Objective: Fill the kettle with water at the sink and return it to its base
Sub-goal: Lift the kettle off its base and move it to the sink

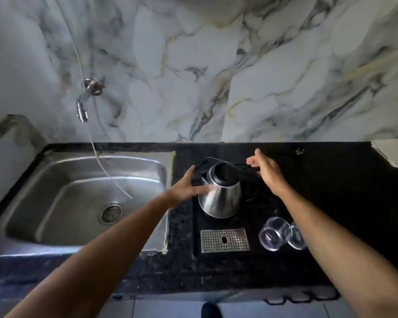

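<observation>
Kettle of polished conical steel with a black lid [221,193] stood on the dark speckled counter [182,267], right of the stainless sink [62,230]. Left hand [189,187] touched its side, grip open; right hand [265,172] hovered open by the black handle [244,172]. Closing firmly round that handle before lifting would serve best. Beyond hung the chrome wall tap [82,110].
</observation>
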{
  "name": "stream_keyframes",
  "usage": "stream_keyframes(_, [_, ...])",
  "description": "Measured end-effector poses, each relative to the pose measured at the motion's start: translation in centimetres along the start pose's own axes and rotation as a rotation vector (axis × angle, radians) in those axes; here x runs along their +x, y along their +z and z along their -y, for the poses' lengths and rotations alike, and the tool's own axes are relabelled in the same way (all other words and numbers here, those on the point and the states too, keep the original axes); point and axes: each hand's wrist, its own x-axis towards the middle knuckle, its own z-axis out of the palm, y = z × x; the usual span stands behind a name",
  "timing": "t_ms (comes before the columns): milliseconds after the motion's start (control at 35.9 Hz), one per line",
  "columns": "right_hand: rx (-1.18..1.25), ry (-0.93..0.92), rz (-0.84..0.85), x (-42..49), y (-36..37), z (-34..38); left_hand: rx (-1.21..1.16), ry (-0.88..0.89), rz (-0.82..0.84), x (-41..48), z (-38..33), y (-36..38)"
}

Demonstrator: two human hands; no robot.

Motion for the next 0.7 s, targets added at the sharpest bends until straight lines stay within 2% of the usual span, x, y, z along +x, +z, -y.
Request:
stream_keyframes(84, [0.117, 0.145, -0.043, -0.4, -0.4, -1.5, -0.002, -0.043, -0.027, 0.5, 0.9, 1.0])
stream_keyframes(167, [0.335, 0.33, 0.001, -1.0, 0.1, -3.4, -0.028, -0.033, -0.051, 1.0, 2.2, 1.9])
stream_keyframes(251, [0.467, 0.404, 0.076, -0.8, 0.9, -5.2, -0.051, -0.028, -0.04, 1.1, 2.4, 2.7])
stream_keyframes(445, [0.67, 0.371, -0.025, -0.1, 2.4, -6.9, -0.138, 0.03, -0.069, 0.8, 2.4, 4.5])
stream_keyframes(696, [0.694, 0.289, -0.013, 1.2, 3.2, -6.1, -0.188, 0.04, -0.086, 1.0, 0.3, 3.9])
